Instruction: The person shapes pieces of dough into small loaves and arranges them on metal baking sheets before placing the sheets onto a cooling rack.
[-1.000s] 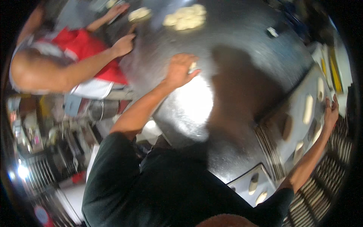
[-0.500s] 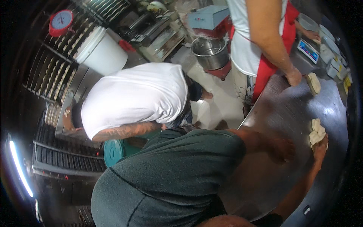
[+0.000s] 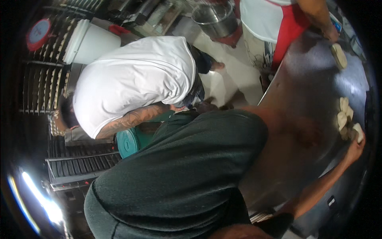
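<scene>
My right hand [image 3: 353,145], at the far right, grips a pale piece of dough [image 3: 358,131] beside a small pile of cut dough pieces [image 3: 344,111] on the steel table [image 3: 294,87]. My left hand [image 3: 306,133] is over or on the table left of that pile, dim and smeared, so its fingers are unclear. A separate oval dough piece [image 3: 338,55] lies further up the table, by a co-worker's hand [image 3: 330,34].
A co-worker in a red apron [image 3: 292,32] stands at the upper right. Another, in a white shirt [image 3: 131,83], bends close at my left. Behind are a steel mixer bowl [image 3: 213,24], white bucket [image 3: 91,42], green lidded bin [image 3: 127,143] and tray racks [image 3: 43,87].
The view has swung round from the tray side. My right hand left the tray and now lifts dough from the pile. The white-shirted co-worker appears higher in view.
</scene>
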The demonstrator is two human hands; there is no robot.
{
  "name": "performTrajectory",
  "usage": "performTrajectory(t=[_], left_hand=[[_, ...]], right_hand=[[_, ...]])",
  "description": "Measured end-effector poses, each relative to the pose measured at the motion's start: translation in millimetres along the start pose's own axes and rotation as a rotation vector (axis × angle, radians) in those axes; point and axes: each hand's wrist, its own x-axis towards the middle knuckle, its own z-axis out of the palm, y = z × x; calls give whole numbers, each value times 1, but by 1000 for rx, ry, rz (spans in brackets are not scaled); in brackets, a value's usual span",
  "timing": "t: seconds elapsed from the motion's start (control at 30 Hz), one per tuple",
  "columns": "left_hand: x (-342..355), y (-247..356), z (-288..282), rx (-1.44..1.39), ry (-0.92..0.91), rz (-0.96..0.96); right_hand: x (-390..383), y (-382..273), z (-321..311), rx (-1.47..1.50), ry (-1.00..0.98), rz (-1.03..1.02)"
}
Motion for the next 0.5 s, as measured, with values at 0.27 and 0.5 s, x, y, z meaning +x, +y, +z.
performTrajectory(t=[0.27, 0.5], left_hand=[[-7, 6, -9, 132, 192, 164], [1, 41, -18, 159, 209, -42]], right_hand=[[-253, -55, -60, -53, -3, 144], [-338, -188, -45, -506, -96, -74]])
